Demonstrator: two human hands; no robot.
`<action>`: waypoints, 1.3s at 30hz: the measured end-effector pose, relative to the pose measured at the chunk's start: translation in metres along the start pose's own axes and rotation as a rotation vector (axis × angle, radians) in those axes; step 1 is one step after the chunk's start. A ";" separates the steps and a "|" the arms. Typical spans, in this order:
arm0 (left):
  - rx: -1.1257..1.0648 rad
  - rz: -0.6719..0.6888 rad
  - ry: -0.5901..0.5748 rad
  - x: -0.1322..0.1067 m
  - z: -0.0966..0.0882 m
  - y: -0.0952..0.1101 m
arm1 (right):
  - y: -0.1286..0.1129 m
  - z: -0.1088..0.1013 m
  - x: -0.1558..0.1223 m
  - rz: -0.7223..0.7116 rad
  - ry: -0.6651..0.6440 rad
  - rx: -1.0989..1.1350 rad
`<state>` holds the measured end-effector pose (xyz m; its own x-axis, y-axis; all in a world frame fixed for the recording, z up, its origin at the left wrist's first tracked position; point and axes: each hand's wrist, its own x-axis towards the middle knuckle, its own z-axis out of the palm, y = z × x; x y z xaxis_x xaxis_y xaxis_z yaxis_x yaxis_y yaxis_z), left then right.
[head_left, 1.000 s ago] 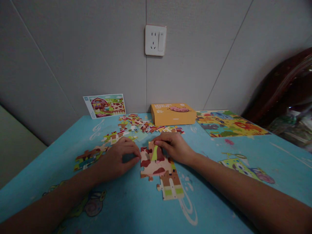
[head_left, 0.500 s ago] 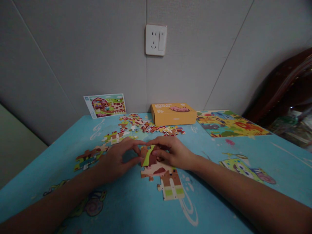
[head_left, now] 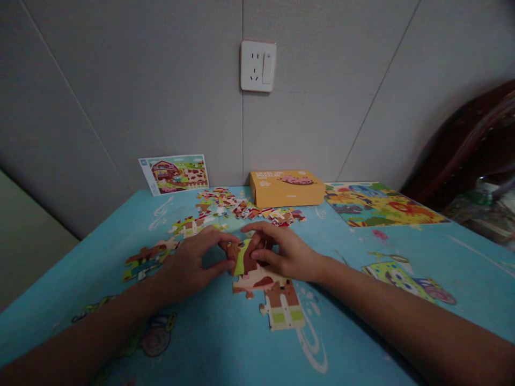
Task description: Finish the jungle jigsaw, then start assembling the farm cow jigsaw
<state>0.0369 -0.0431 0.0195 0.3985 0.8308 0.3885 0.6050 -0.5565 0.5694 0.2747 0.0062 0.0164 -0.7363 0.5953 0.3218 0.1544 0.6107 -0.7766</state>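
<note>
Blue tabletop (head_left: 201,338), puzzle piece (head_left: 243,259) in fingers (head_left: 266,256)

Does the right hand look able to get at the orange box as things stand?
Probably yes: the orange box lies beyond the right hand with only loose pieces between, though that hand would likely need to release its puzzle piece first.
</note>
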 end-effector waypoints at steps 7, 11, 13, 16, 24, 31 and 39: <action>-0.001 -0.053 0.029 -0.001 0.002 0.000 | 0.000 0.000 0.000 0.017 -0.035 -0.004; 0.008 -0.066 0.051 0.000 0.002 0.001 | -0.001 -0.002 0.000 0.031 -0.015 -0.023; 0.012 -0.078 0.060 0.001 0.002 0.003 | -0.002 -0.002 0.001 0.034 0.002 -0.040; 0.013 -0.070 0.065 0.002 0.002 0.003 | -0.002 -0.002 0.002 0.042 0.010 -0.053; 0.043 -0.066 0.050 0.000 0.002 -0.001 | -0.001 -0.003 0.002 0.043 -0.007 -0.106; -0.038 -0.191 0.124 0.003 -0.001 0.008 | -0.002 -0.004 0.004 0.059 0.052 -0.118; -0.052 -0.267 0.141 0.002 -0.002 0.001 | 0.001 -0.005 0.006 0.143 0.217 -0.236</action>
<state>0.0372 -0.0423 0.0222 0.1288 0.9404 0.3146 0.6382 -0.3214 0.6996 0.2738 0.0126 0.0197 -0.5429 0.7651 0.3463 0.4126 0.6021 -0.6835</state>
